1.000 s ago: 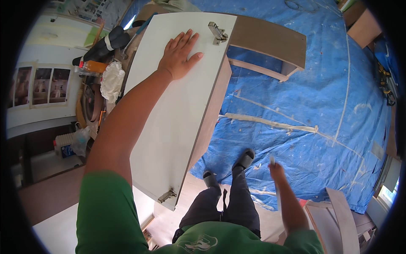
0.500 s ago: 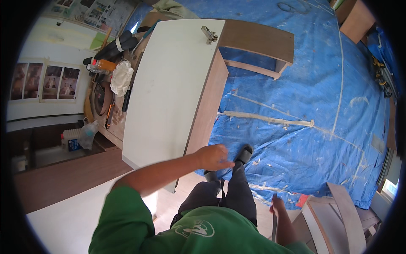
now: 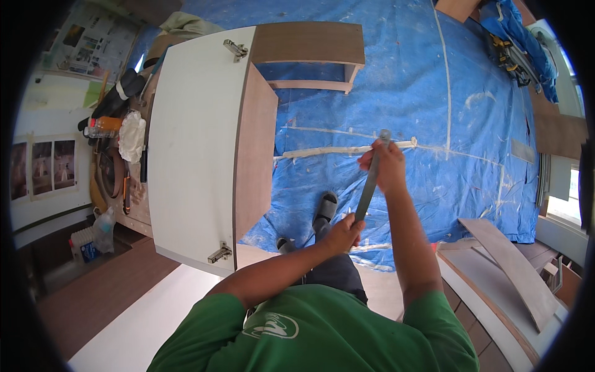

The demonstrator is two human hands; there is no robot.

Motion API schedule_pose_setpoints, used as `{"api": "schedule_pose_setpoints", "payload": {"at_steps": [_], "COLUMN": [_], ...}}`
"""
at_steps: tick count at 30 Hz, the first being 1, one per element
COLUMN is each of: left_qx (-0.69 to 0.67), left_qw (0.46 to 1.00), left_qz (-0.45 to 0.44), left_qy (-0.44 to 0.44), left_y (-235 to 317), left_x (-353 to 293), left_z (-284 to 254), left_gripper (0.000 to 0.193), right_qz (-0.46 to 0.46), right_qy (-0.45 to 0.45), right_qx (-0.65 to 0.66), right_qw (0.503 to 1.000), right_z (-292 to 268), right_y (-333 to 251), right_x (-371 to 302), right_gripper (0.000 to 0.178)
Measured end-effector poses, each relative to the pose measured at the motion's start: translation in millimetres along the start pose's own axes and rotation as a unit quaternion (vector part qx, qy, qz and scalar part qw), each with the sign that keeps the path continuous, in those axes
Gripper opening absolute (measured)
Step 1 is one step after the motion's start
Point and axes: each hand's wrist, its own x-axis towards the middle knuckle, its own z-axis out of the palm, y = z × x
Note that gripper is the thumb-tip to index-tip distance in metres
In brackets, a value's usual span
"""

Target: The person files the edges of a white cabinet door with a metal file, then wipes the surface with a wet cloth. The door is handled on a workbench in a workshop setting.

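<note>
My left hand is closed round the lower end of a long, flat grey strip, thin like a ruler. Near the strip's upper end, my right hand grips it with bent fingers. The strip slants up and to the right in front of my body, and a small pale blurred piece shows at its tip. To the left of both hands stands a cabinet with a white panel. Two metal hinges, a far one and a near one, sit on that panel's right side.
Blue sheeting covers the floor. Beyond the white panel is a brown open box. On the left bench lie an orange bottle, crumpled white paper and an orange-handled tool. Loose boards lean at the right.
My right hand has risen from low on the right, carrying the strip in front of me. My left hand now grips its lower end. The view has shifted right, and the near hinge shows.
</note>
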Motion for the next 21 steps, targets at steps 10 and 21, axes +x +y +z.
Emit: {"api": "schedule_pose_setpoints", "payload": {"at_steps": [10,21], "left_qx": [0.291,0.25], "left_qw": [0.949,0.953], "left_qz": [0.007,-0.052], "left_qy": [0.12,0.161], "left_y": [-43,-24], "left_x": [-7,-40], "left_z": [-63,-96], "left_gripper": [0.03,0.037], "right_qz": [0.356,0.494], "right_qy": [-0.001,-0.032], "right_qx": [-0.707,-0.452], "right_qw": [0.612,0.742], "right_z": [-378,-276], "right_y": [341,341], "right_x": [-72,-220], "right_gripper": [0.058,0.04]}}
